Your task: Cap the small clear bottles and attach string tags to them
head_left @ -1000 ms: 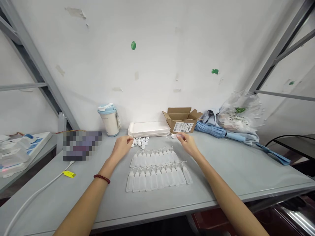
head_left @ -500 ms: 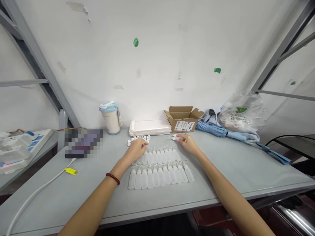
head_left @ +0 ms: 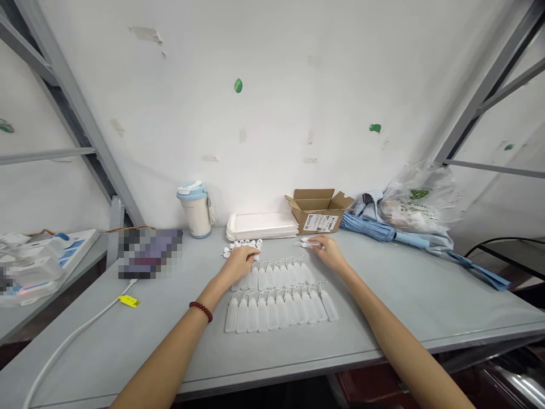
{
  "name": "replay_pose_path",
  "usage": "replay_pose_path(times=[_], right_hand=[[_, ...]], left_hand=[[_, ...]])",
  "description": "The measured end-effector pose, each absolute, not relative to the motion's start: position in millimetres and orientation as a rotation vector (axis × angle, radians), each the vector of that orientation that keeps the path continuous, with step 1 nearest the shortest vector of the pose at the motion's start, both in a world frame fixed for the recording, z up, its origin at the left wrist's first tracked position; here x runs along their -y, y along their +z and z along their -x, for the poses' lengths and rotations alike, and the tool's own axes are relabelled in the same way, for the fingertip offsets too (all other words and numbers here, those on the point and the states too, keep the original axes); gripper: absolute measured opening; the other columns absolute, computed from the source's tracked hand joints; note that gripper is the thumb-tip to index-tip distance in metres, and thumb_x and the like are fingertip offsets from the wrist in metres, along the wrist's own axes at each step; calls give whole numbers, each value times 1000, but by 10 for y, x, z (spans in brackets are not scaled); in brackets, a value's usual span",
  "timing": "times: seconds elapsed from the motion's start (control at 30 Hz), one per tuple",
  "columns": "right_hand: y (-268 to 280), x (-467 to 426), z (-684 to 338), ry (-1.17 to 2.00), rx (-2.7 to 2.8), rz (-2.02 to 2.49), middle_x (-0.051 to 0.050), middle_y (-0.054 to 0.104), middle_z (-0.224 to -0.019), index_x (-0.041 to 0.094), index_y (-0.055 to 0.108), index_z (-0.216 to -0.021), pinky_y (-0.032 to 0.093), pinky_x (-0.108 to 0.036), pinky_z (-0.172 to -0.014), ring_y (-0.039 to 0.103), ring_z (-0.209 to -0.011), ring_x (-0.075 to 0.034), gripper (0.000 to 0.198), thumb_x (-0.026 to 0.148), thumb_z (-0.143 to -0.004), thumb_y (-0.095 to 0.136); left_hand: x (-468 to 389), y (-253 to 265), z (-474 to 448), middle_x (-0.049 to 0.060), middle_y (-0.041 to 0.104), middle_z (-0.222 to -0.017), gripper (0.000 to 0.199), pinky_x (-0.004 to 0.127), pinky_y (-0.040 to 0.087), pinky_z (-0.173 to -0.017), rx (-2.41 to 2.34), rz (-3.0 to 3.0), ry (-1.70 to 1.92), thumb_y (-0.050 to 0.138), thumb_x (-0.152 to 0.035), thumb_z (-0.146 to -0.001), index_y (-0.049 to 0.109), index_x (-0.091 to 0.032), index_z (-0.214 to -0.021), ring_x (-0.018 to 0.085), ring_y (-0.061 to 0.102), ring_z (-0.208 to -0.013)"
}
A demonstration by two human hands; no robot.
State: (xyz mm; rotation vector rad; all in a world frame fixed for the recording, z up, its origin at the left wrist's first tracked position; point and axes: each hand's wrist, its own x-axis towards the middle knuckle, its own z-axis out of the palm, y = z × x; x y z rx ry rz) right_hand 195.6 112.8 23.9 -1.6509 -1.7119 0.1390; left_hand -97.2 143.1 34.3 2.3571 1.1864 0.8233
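Observation:
Two rows of small translucent plastic bottles [head_left: 272, 314] with thin curved white tubes at their necks lie on the grey table. My left hand [head_left: 239, 266] hangs over the left end of the upper row [head_left: 281, 276], fingers pinched together; whatever is between them is too small to make out. Just behind it sits a cluster of small white caps [head_left: 247, 244], partly covered by the hand. To the right, my right hand [head_left: 330, 253] has its fingers closed on the end of a small bottle [head_left: 307, 244] lying sideways, its thin tip pointing left.
Behind the hands stand a stack of white trays [head_left: 261, 226] and an open cardboard box [head_left: 319, 213]. A tumbler [head_left: 196, 213] and a blurred dark device [head_left: 151, 255] with a white cable [head_left: 80, 328] are at left. A blue umbrella [head_left: 374, 227] and plastic bag [head_left: 421, 199] lie at right.
The whole view has shifted slightly down and to the right. Both hands stay in nearly the same places relative to the caps and bottles.

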Motion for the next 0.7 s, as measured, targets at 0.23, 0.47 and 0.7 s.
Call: replay_pose_path(times=[0.23,0.47,0.7], right_hand=[[230,-1139,-1973,140,1694,1658,-9,69,-97,15,71,-92,45,-34,-81,61,-87,-22,25,14,-72,57],[163,-1179,-1991,46,1767,1753,-10,68,-99,14,70,-98,43,-35,-85,58,-96,-24,28,11,-73,57],[128,-1212,-2019,-37,1699,1713,-10,68,-94,14,71,-89,42,-34,-86,57,-94,-23,21,11,-73,58]], left_hand=[[-1442,347,934,6,72,-85,28,31,46,-75,-1234,-2396,748,46,-19,-77,70,-18,-92,20,62,-75],[-1467,328,925,9,70,-92,27,32,45,-77,-1234,-2408,717,47,-19,-77,70,-17,-92,21,62,-81],[-1468,333,931,8,69,-95,30,31,45,-79,-1258,-2398,661,45,-20,-78,69,-15,-96,20,61,-83]])
